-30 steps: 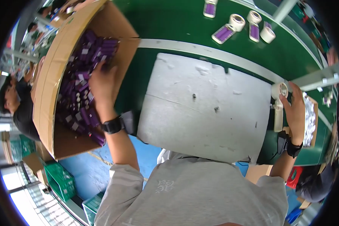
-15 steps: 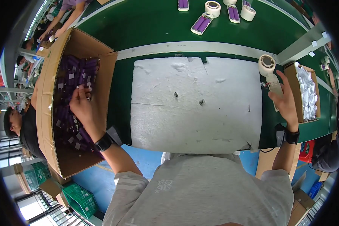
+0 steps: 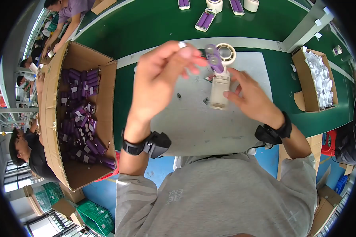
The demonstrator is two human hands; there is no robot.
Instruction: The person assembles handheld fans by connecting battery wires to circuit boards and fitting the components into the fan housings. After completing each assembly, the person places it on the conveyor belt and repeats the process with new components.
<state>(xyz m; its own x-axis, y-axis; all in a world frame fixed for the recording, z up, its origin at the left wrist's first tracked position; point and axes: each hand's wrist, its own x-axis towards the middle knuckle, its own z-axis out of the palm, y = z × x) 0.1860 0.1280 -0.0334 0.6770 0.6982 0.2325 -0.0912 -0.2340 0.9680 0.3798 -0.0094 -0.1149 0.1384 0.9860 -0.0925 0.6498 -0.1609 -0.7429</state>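
My left hand (image 3: 158, 77) is raised over the white foam board (image 3: 174, 134), its fingers bent and partly blurred. At its fingertips a purple battery pack (image 3: 213, 59) is held tilted above the handle of a cream handheld fan (image 3: 219, 93). A small white piece (image 3: 182, 45) shows by the same fingers; its kind is unclear. The fan lies over the foam board with its round head pointing away from me. From the right, my right hand (image 3: 253, 94) grips the fan's handle with thumb and fingers along its edge.
On the left stands a cardboard box (image 3: 51, 114) of purple battery packs. A smaller carton (image 3: 309, 89) at the right holds folded white pieces. Beyond the pale rail (image 3: 257, 42) lie several fans with purple cells (image 3: 206, 19). Other people sit at the left.
My left hand has come out of the battery box with a purple pack, over to the foam board. My right hand has brought the fan leftward from beside the carton onto the board.
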